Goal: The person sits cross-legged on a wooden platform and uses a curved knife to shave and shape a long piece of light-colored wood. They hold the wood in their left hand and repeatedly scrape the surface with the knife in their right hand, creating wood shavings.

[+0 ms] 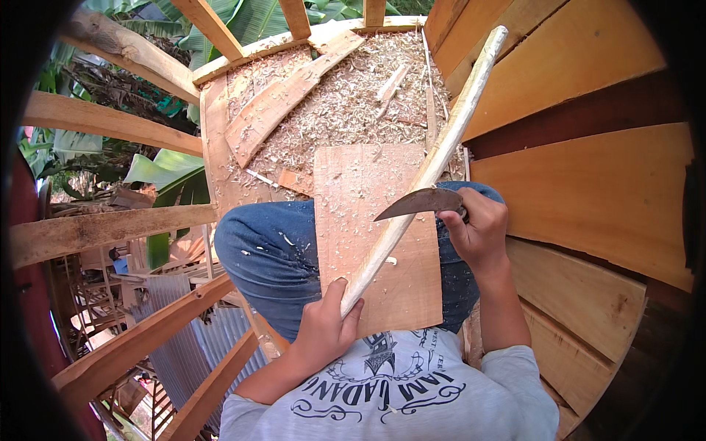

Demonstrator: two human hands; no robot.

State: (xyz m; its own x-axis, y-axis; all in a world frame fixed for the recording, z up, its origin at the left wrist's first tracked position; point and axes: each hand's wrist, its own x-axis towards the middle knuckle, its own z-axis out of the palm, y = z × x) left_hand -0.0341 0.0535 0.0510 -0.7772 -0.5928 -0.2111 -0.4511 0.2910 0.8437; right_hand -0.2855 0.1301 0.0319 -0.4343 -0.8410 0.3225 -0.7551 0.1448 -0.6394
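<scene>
A long pale wooden stick point(430, 165), peeled and slightly bent, slants from my lap up to the far right. Its lower end sits in my left hand point(328, 323), fingers wrapped round it. My right hand point(479, 226) grips a knife with a dark curved blade point(416, 203); its handle is mostly hidden in my fist. The blade lies across the stick about midway along, its tip pointing left. Under the stick, a flat wooden board point(379, 272) rests on my legs, with a few shavings on it.
Curly wood shavings point(323, 110) cover the floor beyond my knees. A long plank point(287, 99) and a small split piece point(393, 84) lie among them. Wooden railing bars point(118, 224) stand at the left, with banana leaves beyond. A plank wall point(581, 191) rises close on the right.
</scene>
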